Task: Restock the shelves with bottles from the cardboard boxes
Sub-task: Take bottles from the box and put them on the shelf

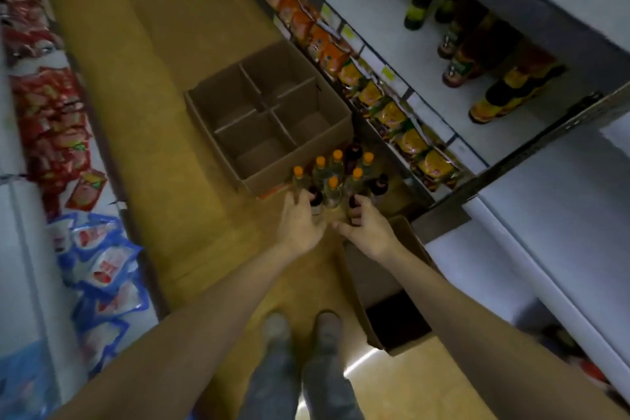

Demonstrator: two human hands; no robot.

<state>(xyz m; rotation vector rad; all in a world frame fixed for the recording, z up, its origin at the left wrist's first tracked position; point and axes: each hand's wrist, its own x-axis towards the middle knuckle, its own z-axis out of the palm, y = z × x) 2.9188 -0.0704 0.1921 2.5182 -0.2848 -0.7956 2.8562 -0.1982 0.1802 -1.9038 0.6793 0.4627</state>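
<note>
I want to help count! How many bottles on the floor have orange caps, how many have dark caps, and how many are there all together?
Floor cluster by the hands:
Orange-capped bottles: 6
Dark-capped bottles: 4 that show
Total: 10
More could be hidden behind the left hand and right hand.

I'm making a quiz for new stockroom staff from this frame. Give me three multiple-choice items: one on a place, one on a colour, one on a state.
1. Where does the cluster of bottles stand?
A. On the floor
B. On the top shelf
C. Inside the divided box

2. What colour are the caps on the clear bottles?
A. Blue
B. Orange
C. White

3. What state is the divided cardboard box in?
A. Taped shut
B. Full of bottles
C. Open and empty

Answers:
1 A, they stand on the floor against the box's near corner.
2 B, six orange caps show.
3 C, all four compartments are bare.
</note>
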